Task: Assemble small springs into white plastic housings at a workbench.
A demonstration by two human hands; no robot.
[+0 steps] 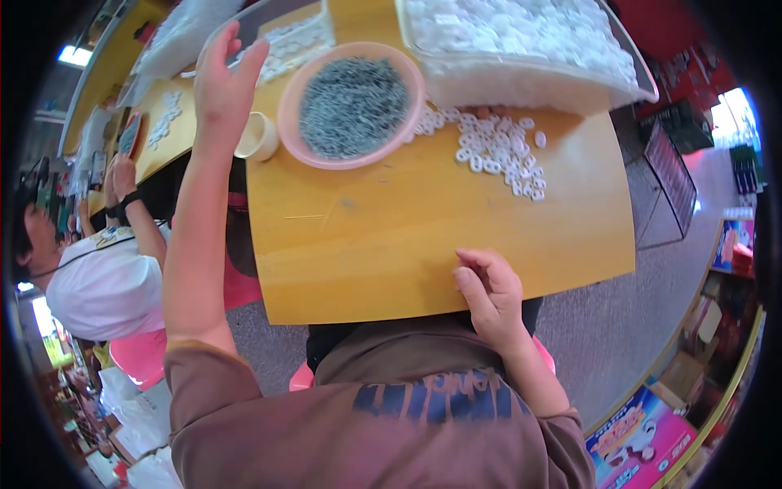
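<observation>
showing work apparently in midcourse: loose white pieces [509,151] lie piled toward the far right corner of the worktop [448,236], before a well-filled clear bin [529,85], and slender grey pins [354,106] heap in a pink bowl [290,114] near the far edge, so much seems left. whether any piece bears a pin is too small to tell, leaving the finished share uncertain. the left hand [224,90] is raised near the far left corner, forearm extended, thumb and fingers parted, released. the right hand [493,301] is by the near edge, fingers curled toward the thumb; whether it grasps anything cannot be told.
</observation>
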